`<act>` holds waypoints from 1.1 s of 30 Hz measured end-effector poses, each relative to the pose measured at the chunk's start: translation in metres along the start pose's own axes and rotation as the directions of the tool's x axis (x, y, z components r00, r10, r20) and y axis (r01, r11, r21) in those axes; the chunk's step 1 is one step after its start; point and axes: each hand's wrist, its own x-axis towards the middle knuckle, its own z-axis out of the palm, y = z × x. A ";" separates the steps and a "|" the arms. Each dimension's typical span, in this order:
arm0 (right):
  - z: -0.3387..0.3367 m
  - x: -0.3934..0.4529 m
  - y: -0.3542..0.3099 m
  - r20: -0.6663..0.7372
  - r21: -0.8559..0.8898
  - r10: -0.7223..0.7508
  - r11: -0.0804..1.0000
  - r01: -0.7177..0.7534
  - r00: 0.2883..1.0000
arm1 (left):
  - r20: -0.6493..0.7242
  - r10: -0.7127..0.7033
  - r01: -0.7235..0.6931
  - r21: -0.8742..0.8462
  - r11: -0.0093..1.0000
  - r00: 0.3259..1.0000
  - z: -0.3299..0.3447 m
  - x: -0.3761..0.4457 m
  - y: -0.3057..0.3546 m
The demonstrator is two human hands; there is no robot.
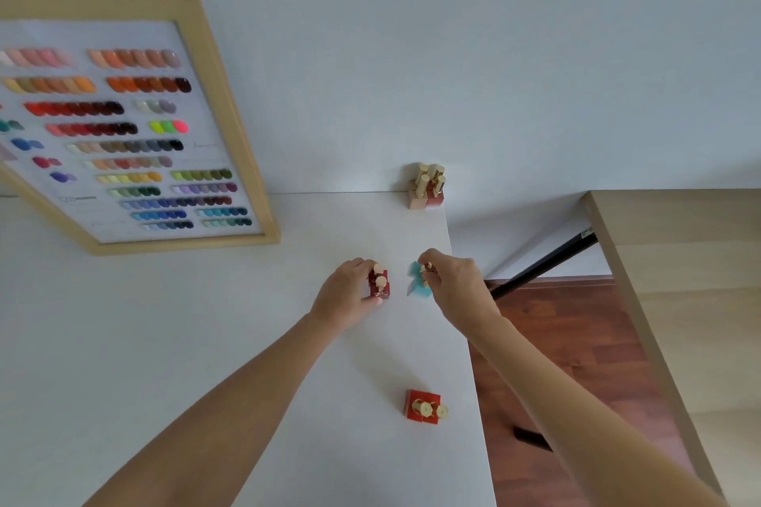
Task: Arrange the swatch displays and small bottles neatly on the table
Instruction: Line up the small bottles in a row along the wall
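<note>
My left hand point(348, 294) grips a pair of dark red bottles point(379, 287) with gold caps, standing on the white table point(206, 342). Just to the right, my right hand point(455, 284) holds light blue bottles point(416, 283) by their gold caps, partly hiding them. A group of red bottles point(424, 407) stands near the table's right edge, closer to me. Several pink and red bottles point(428, 187) cluster at the far right corner. A wood-framed swatch display point(136, 123) with rows of coloured nail tips leans against the wall at the left.
The table's right edge runs close beside my right hand, with wooden floor point(576, 362) below. A light wood tabletop point(679, 280) stands farther right, and a black rod point(547, 265) slants between the two tables.
</note>
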 end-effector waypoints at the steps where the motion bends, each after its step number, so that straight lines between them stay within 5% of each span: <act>1: 0.001 0.014 -0.003 0.003 -0.025 -0.019 1.000 0.019 1.000 | -0.009 -0.007 0.007 0.005 1.000 1.000 -0.004 0.008 -0.001; 16: 0.019 0.125 -0.007 0.095 -0.303 -0.130 0.941 0.153 0.987 | -0.072 -0.027 0.029 0.019 0.999 0.997 -0.030 0.107 -0.015; 26: 0.030 0.118 0.003 0.001 -0.137 -0.193 0.972 0.192 0.981 | -0.162 -0.067 0.050 -0.103 0.993 0.985 -0.016 0.104 -0.022; 33: 0.049 0.102 0.016 -0.065 0.074 0.156 0.986 -0.152 0.986 | -0.278 -0.204 0.159 -0.178 0.971 0.939 0.002 0.098 -0.013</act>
